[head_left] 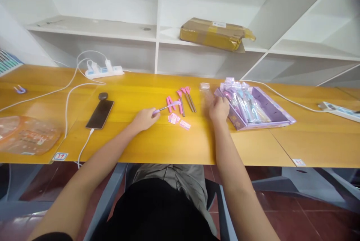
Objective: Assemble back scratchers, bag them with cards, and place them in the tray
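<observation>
My left hand (146, 119) is closed round the handle of a purple stick (163, 109) with a metal shaft, its far end over pink handles (170, 103). Three pink claw-headed rods (189, 97) with metal shafts lie beyond. Small pink-and-white cards (173, 118) rest in front of them. My right hand (219, 109) is closed at the left side of the purple box (274, 121), by a clear plastic bag (205, 92); what its fingers grip is hidden. Inside the box are several wrapped items (247, 104).
A phone (100, 114) on a cable and a small black case (103, 95) lie at left. A power strip (104, 71) stands behind, another (340, 112) at right. An orange clear bag (30, 136) lies far left. A taped carton (212, 34) sits on the shelf (101, 30).
</observation>
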